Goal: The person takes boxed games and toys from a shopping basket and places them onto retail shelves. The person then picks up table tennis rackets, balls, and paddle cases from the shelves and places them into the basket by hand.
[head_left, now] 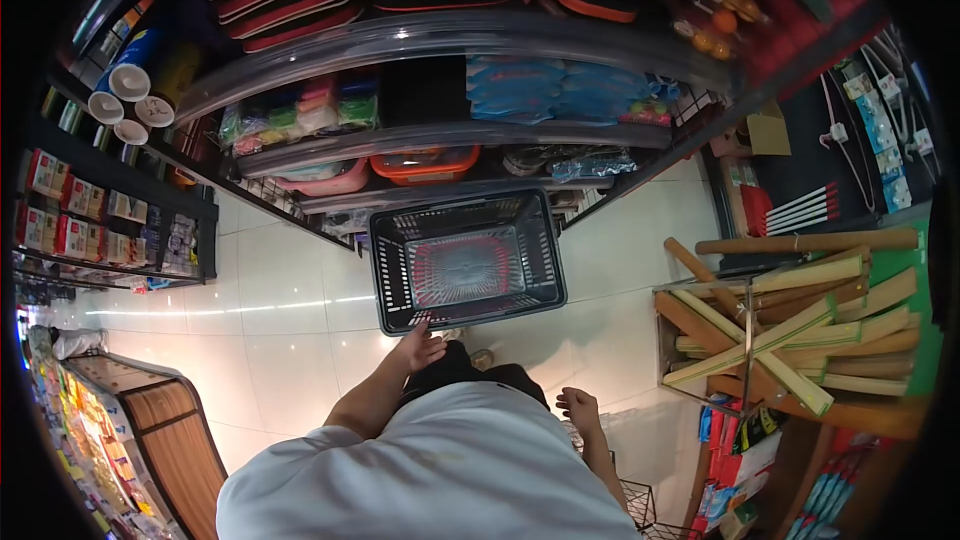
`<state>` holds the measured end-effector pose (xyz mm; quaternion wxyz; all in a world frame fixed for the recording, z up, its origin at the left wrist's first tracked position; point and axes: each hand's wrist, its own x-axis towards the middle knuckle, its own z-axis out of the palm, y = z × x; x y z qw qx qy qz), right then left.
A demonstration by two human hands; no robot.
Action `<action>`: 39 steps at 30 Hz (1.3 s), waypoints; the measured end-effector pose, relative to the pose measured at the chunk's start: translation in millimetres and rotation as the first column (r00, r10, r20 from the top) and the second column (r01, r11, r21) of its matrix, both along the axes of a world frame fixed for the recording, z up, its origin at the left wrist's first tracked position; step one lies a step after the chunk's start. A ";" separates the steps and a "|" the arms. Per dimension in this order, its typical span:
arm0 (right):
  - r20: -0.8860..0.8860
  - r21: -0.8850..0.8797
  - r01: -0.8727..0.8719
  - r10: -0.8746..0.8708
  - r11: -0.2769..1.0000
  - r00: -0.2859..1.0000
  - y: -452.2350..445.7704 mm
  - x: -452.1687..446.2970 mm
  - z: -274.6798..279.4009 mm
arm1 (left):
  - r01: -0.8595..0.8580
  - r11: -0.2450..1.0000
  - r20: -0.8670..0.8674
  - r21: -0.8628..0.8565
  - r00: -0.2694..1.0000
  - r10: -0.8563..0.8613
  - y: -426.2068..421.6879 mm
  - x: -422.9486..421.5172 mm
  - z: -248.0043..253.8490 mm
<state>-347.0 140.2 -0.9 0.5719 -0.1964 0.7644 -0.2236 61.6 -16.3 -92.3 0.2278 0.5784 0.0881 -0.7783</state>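
A dark plastic shopping basket [383, 285] is in front of me, below the shelves, with its slotted walls and ribbed bottom in sight. Just at its near rim is my left hand [425, 348], palm partly up, fingers loosely apart, one fingertip at or very close to the rim. No grasp on the basket shows. My right hand [577, 404] hangs at my right side, away from the basket, with its fingers slightly bent and apart and nothing visible in it.
Ahead stands a shelf unit [430, 145] with blue packets [560, 90] and an orange basin [425, 164]. A wire bin of long wooden pieces [790, 340] is at the right. Boxed goods [75, 205] fill a left shelf; a wood-panelled counter [170, 425] stands lower left. Pale tiles [270, 290] cover the floor.
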 end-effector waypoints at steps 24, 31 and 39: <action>-0.060 0.120 -0.134 0.142 0.984 0.988 -24.6 -255.2 -13.7 | -0.473 0.863 0.177 -0.180 0.847 0.501 -13.0 -64.9 -40.9; -0.019 0.087 -0.234 0.237 0.968 0.971 -32.8 -248.7 -16.3 | -0.503 0.814 0.167 -0.291 0.810 0.561 3.6 -75.5 -47.5; 0.017 -0.001 -0.337 0.337 0.942 0.941 -53.6 -224.9 -25.7 | -0.485 0.832 0.137 -0.270 0.836 0.532 6.3 -82.0 -39.0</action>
